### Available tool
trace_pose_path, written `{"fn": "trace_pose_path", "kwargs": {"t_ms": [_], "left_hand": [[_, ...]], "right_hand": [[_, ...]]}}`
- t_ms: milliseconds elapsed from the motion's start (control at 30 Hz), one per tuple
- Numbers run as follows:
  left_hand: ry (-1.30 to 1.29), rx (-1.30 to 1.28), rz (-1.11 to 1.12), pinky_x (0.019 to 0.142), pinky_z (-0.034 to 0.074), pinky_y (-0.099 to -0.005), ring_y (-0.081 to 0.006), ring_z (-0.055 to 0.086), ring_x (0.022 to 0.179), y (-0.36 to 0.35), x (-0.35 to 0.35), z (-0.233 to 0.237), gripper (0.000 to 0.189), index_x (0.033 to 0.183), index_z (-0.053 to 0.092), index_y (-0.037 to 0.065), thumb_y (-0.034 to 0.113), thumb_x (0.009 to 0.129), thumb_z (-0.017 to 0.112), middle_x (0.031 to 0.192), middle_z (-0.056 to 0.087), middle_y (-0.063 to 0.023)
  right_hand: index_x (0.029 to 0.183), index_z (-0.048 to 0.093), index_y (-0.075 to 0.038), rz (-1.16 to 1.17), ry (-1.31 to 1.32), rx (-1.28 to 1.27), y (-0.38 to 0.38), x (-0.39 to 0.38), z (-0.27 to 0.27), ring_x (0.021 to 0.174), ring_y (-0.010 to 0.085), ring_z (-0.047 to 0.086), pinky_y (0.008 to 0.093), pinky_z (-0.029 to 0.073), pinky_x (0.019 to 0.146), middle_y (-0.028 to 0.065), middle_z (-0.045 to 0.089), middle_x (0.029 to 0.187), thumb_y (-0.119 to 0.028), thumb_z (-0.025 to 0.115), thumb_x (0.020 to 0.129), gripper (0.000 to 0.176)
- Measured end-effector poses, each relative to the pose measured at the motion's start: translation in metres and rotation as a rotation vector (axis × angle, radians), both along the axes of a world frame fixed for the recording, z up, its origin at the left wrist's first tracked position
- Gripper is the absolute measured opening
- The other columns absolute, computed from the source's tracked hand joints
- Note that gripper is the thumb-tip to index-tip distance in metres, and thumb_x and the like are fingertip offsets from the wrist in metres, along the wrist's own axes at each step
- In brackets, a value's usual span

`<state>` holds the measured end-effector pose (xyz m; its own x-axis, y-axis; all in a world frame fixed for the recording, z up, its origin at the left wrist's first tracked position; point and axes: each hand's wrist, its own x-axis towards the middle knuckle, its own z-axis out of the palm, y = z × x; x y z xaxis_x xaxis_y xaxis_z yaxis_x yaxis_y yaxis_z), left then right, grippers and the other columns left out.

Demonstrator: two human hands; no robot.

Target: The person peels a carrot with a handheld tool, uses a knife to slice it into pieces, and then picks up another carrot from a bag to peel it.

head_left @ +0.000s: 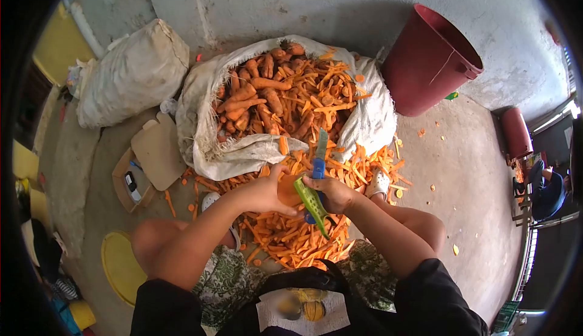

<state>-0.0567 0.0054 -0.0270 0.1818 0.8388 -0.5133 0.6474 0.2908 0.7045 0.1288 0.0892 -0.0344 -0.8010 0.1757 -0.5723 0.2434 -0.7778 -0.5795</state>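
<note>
My left hand (270, 191) is closed around a peeled-looking orange carrot (288, 191), partly covered by the fingers. Right beside it, my right hand (334, 194) grips a green peeler (310, 198) with holes along its body. A blue-handled knife (319, 167) is in the same hand, its blade pointing away from me. Under both hands lies a heap of orange carrot peelings (297, 239), between my legs. Just beyond, an open white woven sack (203, 147) holds whole carrots (243, 96) and more strips.
A tall red bin (419, 62) stands against the wall at the back right. At the left are a full white sack (133, 75), an open cardboard box (139, 196) and a yellow lid (119, 266). Another person (543, 190) sits at the far right.
</note>
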Motion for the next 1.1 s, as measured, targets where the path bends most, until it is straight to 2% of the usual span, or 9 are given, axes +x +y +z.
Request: {"fn": "trace_pose_path", "kwargs": {"t_ms": [200, 367, 433, 667, 700, 733, 800, 867, 1100], "left_hand": [[-0.815, -0.005, 0.29, 0.078, 0.047, -0.033, -0.0216, 0.053, 0.099, 0.006, -0.013, 0.015, 0.064, 0.124, 0.024, 0.009, 0.03, 0.079, 0.063, 0.118, 0.039, -0.0145], [-0.83, 0.133, 0.233, 0.07, 0.048, -0.0261, -0.0147, 0.056, 0.085, 0.007, -0.018, 0.027, 0.041, 0.12, 0.035, 0.007, 0.029, 0.088, 0.049, 0.112, 0.043, -0.0094], [-0.962, -0.013, 0.266, 0.066, 0.047, -0.0241, -0.0117, 0.057, 0.072, 0.006, -0.023, 0.031, 0.038, 0.119, 0.037, 0.007, 0.03, 0.09, 0.044, 0.105, 0.049, -0.0082], [-0.704, 0.008, 0.359, 0.06, 0.045, -0.0213, -0.0082, 0.055, 0.063, 0.006, -0.025, 0.038, 0.026, 0.11, 0.047, 0.008, 0.025, 0.091, 0.043, 0.083, 0.057, -0.0039], [-0.681, -0.021, 0.351, 0.06, 0.045, -0.0212, -0.0081, 0.055, 0.062, 0.005, -0.023, 0.035, 0.023, 0.107, 0.048, 0.008, 0.024, 0.091, 0.043, 0.081, 0.057, -0.0033], [-0.658, -0.04, 0.344, 0.059, 0.045, -0.0211, -0.0079, 0.054, 0.062, 0.006, -0.022, 0.033, 0.021, 0.104, 0.05, 0.008, 0.023, 0.091, 0.043, 0.079, 0.057, -0.0027], [-0.621, -0.009, 0.295, 0.058, 0.044, -0.0211, -0.008, 0.054, 0.061, 0.005, -0.023, 0.029, 0.022, 0.104, 0.05, 0.007, 0.023, 0.091, 0.044, 0.077, 0.056, -0.0023], [-0.581, -0.004, 0.238, 0.058, 0.044, -0.0211, -0.008, 0.054, 0.061, 0.003, -0.023, 0.026, 0.022, 0.103, 0.05, 0.006, 0.023, 0.091, 0.045, 0.074, 0.056, -0.0019], [-0.243, 0.014, 0.139, 0.058, 0.044, -0.024, -0.0101, 0.054, 0.062, 0.01, -0.026, 0.021, 0.027, 0.099, 0.052, 0.004, 0.028, 0.088, 0.05, 0.072, 0.056, -0.003]], "right_hand": [[0.104, 0.047, -0.006, -0.329, -0.099, 0.207, 0.017, 0.016, 0.038, 0.087, 0.0229, 0.054, 0.0406, 0.048, 0.073, 0.0096, 0.054, 0.092, -0.035, 0.045, 0.088, 0.033], [0.108, 0.047, -0.008, -0.382, 0.279, 0.186, 0.029, 0.031, 0.012, 0.09, 0.0262, 0.054, 0.0405, 0.048, 0.074, 0.0105, 0.053, 0.102, -0.036, 0.052, 0.084, 0.038], [0.089, 0.05, -0.016, -0.403, 0.347, 0.16, 0.025, 0.033, 0.02, 0.088, 0.0272, 0.055, 0.04, 0.05, 0.066, 0.0101, 0.054, 0.1, -0.036, 0.056, 0.079, 0.024], [0.092, 0.051, -0.007, -1.127, 0.291, 0.832, 0.179, 0.076, 0.129, 0.074, 0.0177, 0.057, 0.0335, 0.049, 0.06, 0.0068, 0.056, 0.079, -0.037, 0.047, 0.086, 0.031], [0.098, 0.049, -0.006, -0.92, 0.404, 0.98, 0.245, 0.115, 0.143, 0.075, 0.0217, 0.057, 0.033, 0.048, 0.056, 0.0113, 0.056, 0.083, -0.038, 0.046, 0.087, 0.034], [0.105, 0.046, -0.004, -1.248, 0.379, 0.861, 0.258, 0.106, 0.178, 0.077, 0.0275, 0.057, 0.0339, 0.049, 0.058, 0.017, 0.055, 0.092, -0.036, 0.039, 0.089, 0.036], [0.112, 0.042, -0.003, -1.152, 0.642, 0.861, 0.332, 0.15, 0.221, 0.089, 0.0333, 0.055, 0.0426, 0.049, 0.069, 0.0221, 0.05, 0.105, -0.03, 0.025, 0.092, 0.037], [0.122, 0.031, 0.002, -1.32, 0.592, 1.102, 0.303, 0.124, 0.256, 0.115, 0.0372, 0.041, 0.0444, 0.04, 0.092, 0.0235, 0.043, 0.118, -0.026, 0.023, 0.093, 0.041], [0.122, 0.036, -0.003, -1.016, 0.57, 1.005, 0.226, 0.1, 0.243, 0.109, 0.0329, 0.046, 0.0383, 0.045, 0.085, 0.0224, 0.042, 0.122, -0.026, 0.029, 0.092, 0.038]]}}
